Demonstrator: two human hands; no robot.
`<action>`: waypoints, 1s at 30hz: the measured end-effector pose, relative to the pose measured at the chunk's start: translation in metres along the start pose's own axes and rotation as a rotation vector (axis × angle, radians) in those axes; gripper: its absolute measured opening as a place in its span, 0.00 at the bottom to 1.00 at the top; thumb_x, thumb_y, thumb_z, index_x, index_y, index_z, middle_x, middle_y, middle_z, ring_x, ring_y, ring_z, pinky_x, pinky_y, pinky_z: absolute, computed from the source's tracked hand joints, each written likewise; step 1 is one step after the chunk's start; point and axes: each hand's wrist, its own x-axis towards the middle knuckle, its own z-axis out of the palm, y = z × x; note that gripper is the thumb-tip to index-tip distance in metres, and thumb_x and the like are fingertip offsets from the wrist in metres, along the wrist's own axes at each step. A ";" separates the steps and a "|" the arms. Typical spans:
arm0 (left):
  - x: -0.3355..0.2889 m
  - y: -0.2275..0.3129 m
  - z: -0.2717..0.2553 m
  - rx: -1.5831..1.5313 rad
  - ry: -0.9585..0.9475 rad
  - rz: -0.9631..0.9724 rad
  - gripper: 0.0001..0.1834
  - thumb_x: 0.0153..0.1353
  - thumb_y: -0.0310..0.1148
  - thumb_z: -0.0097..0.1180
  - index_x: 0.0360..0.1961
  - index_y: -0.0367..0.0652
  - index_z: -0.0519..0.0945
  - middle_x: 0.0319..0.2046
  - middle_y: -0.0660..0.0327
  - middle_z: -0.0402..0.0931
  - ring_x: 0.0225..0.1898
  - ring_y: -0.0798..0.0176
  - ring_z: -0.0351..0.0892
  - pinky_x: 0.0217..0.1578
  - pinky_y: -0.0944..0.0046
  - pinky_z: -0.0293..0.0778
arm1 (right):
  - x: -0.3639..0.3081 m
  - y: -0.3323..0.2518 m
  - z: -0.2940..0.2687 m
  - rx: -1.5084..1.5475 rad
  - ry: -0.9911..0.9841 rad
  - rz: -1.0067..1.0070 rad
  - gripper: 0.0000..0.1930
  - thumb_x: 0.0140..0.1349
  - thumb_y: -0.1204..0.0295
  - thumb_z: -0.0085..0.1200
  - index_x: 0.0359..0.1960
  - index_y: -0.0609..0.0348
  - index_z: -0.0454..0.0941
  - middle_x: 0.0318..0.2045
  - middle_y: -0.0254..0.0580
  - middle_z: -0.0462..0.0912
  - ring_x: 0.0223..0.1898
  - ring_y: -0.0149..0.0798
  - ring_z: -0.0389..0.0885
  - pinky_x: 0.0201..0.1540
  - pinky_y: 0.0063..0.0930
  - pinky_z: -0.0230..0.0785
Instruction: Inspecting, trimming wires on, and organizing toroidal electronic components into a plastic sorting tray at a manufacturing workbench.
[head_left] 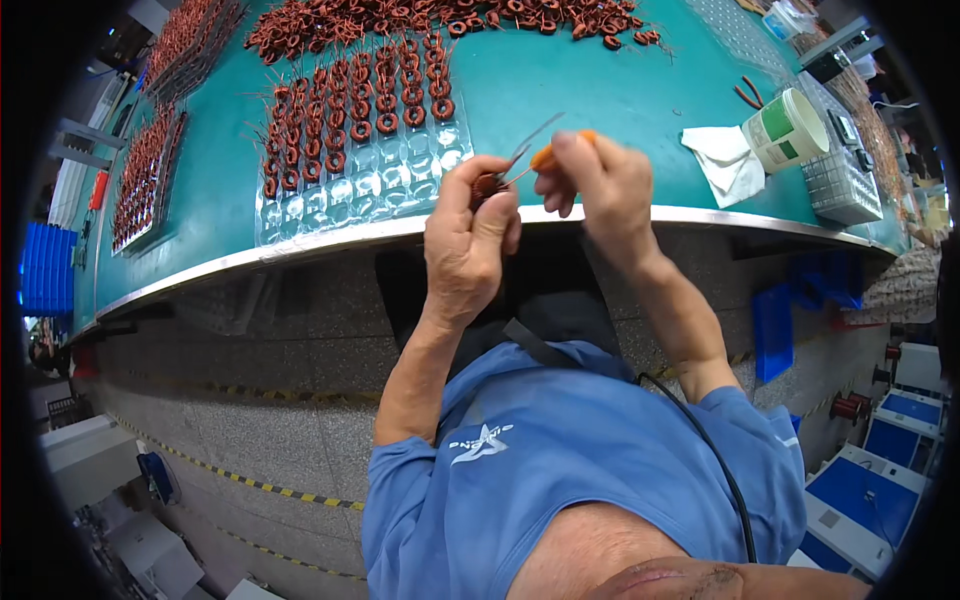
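My left hand pinches a dark red wire-wound ring coil just above the table's front edge. Stiff wire leads stick up from the coil toward the far right. In my right hand is an orange-handled tool, its thin shaft pointing at the coil; the tip's exact contact cannot be made out. Left of my hands lies a clear plastic tray with moulded pockets, its far rows filled with similar coils and its near pockets bare.
A heap of loose coils spreads along the table's far side. Filled coil trays stand at the left. Rightward are a white cloth, a tipped green-and-white cup, red-handled pliers and a pale box. The green table has a metal-coloured front edge.
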 end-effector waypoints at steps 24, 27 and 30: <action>-0.014 -0.009 -0.014 0.110 -0.062 -0.184 0.12 0.70 0.35 0.48 0.46 0.36 0.73 0.16 0.68 0.67 0.16 0.76 0.64 0.17 0.74 0.60 | -0.002 0.029 -0.012 0.136 -0.189 0.113 0.12 0.62 0.66 0.60 0.35 0.63 0.77 0.18 0.35 0.78 0.17 0.24 0.75 0.17 0.14 0.62; -0.019 -0.003 -0.009 0.224 -0.012 -0.137 0.11 0.69 0.34 0.49 0.45 0.36 0.73 0.16 0.67 0.68 0.17 0.76 0.66 0.18 0.73 0.62 | -0.004 0.024 -0.013 0.150 -0.186 0.091 0.11 0.62 0.67 0.60 0.36 0.63 0.77 0.20 0.36 0.79 0.18 0.24 0.75 0.17 0.13 0.61; -0.015 0.008 -0.008 0.282 -0.049 -0.152 0.10 0.68 0.33 0.50 0.44 0.37 0.74 0.16 0.67 0.69 0.17 0.75 0.68 0.19 0.73 0.63 | -0.001 0.022 -0.014 0.259 -0.202 0.114 0.11 0.64 0.67 0.58 0.39 0.63 0.77 0.20 0.35 0.78 0.18 0.23 0.74 0.18 0.13 0.62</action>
